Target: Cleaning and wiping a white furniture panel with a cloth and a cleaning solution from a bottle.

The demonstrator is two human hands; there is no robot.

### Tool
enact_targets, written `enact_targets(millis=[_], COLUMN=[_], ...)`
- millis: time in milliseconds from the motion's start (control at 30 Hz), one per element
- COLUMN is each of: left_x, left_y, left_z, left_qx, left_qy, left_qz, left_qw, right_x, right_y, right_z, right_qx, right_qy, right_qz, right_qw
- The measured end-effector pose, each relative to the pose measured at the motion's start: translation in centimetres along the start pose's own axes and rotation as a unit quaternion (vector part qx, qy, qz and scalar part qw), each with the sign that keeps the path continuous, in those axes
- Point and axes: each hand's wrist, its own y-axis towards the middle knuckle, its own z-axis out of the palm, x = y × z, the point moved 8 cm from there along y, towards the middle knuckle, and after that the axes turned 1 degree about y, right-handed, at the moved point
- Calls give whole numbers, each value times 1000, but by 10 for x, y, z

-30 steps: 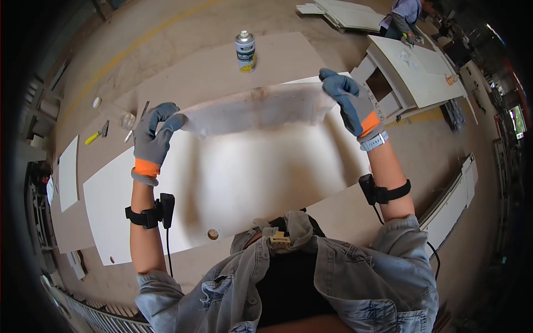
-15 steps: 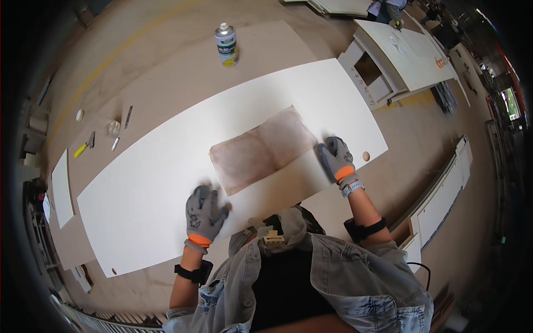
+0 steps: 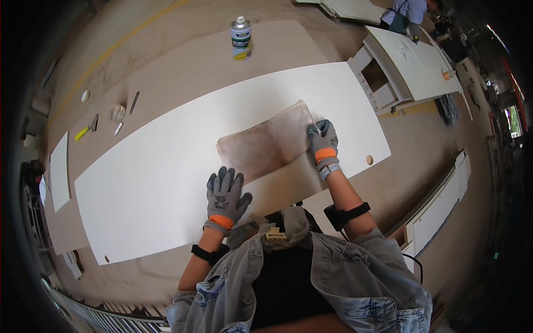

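Observation:
A thin, brownish, cloth-like sheet (image 3: 264, 141) lies on a large white panel (image 3: 150, 183), its surface unevenly stained. My right hand (image 3: 323, 139), in a grey glove with an orange cuff, is closed on the sheet's right edge, where the material bends up slightly. At the sheet's near left corner, my left hand (image 3: 225, 194) rests flat with its fingers spread, in a matching glove. The left fingertips touch or cover that corner. A tan patch spreads between the hands along the sheet's near edge; I cannot tell whether it is shadow or a folded flap.
Beyond the panel stands a spray can (image 3: 241, 39). To the left lie a yellow-handled tool (image 3: 83, 132), a clear jar (image 3: 117, 113), a lid (image 3: 85, 96) and a small dark strip (image 3: 134, 102). A person (image 3: 404, 14) works at a white cabinet (image 3: 411, 61) at the far right.
My right hand has moved left and slightly away from me, closing on the sheet's right edge. My left hand has shifted right onto the near left corner. The sheet's near edge looks bent.

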Motion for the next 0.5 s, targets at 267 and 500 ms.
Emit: enact_targets(millis=[267, 500], left_x=[1, 0], left_y=[-3, -7], left_z=[3, 2], left_qx=[-29, -43], left_qy=[-25, -38], left_qz=[-6, 1], left_qw=[999, 998], right_x=[128, 103], right_y=[-120, -156], right_z=[93, 111], right_qx=[207, 260], right_qy=[-37, -129], right_qz=[-463, -443], right_qw=[861, 848])
